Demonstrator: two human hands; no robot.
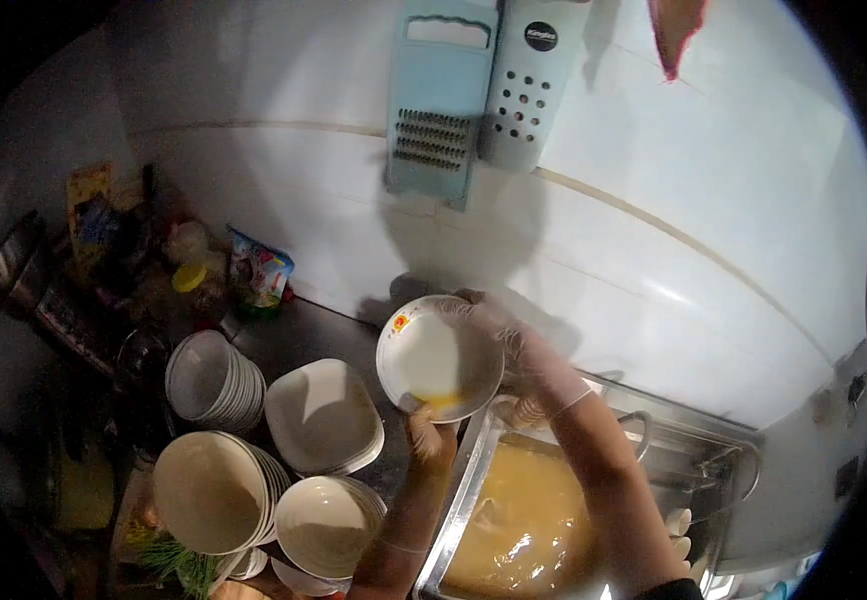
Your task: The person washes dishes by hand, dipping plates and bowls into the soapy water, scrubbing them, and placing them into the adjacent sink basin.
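A white bowl (pixel 431 352) with a small red-and-yellow mark on its rim is tilted up, facing me, with a little yellow liquid at its lower edge. My left hand (pixel 429 438) grips the bowl's lower rim from below. My right hand (pixel 513 345), in a clear glove, holds the bowl's upper right rim. The bowl hangs just above the left end of a metal tray (pixel 453 515) filled with yellow broth (pixel 528 515).
Stacks of white bowls (pixel 215 380) (pixel 215 492) (pixel 327 525) and square plates (pixel 323 415) stand on the dark counter at left. Jars and packets (pixel 258 272) crowd the back left corner. Two graters (pixel 438 100) (pixel 530 85) hang on the white tiled wall. Green herbs (pixel 178 560) lie at the bottom left.
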